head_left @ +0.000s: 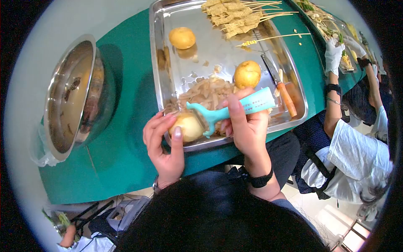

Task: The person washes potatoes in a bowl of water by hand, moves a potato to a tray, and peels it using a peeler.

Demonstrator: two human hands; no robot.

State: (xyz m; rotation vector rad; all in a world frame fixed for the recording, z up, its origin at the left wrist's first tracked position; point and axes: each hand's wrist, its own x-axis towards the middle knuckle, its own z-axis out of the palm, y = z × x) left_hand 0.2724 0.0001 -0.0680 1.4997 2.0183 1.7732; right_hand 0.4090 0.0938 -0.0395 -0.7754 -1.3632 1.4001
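My left hand [161, 145] is wrapped round a pale, peeled potato [189, 127] at the near edge of a metal tray [201, 147]. Against the potato's right side rests the head of a turquoise peeler [252, 103], whose handle my right hand [247, 126] grips. A heap of brown peelings [205, 93] lies in the tray just beyond both hands. Two yellow potatoes are also in the tray, one [247, 74] close above my right hand and another [182, 38] farther off at the upper left.
A knife with an orange handle [286, 100] lies at the tray's right side. Skewered food [233, 17] fills the tray's far end. A metal bowl of murky water [69, 96] stands at left. At right, a co-worker's gloved hand [334, 56] is over another tray.
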